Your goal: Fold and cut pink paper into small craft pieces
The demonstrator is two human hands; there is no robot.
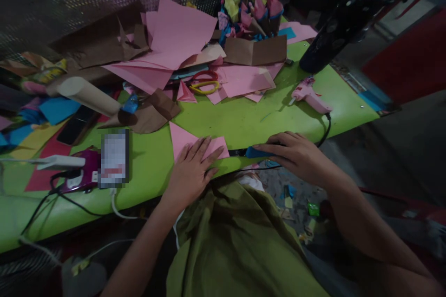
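Near the front edge of the green table (216, 118), a folded piece of pink paper (179, 139) lies under my left hand (193, 169). That hand presses flat on it, fingers stretched out and spread. My right hand (298, 153) is closed round the blue handle of a knife (240, 152). The knife's dark blade points left and meets the right end of the pink paper; its tip is hidden there, and I cannot tell whether it is inside the fold.
Behind lie scissors (205, 84), pink sheets (184, 28) and brown paper (256, 51). A pink glue gun (311, 95) and dark bottle (327, 32) stand right. Left are a cardboard tube (87, 95), a phone (114, 158) and cables. Paper flowers (259, 7) stand at the back.
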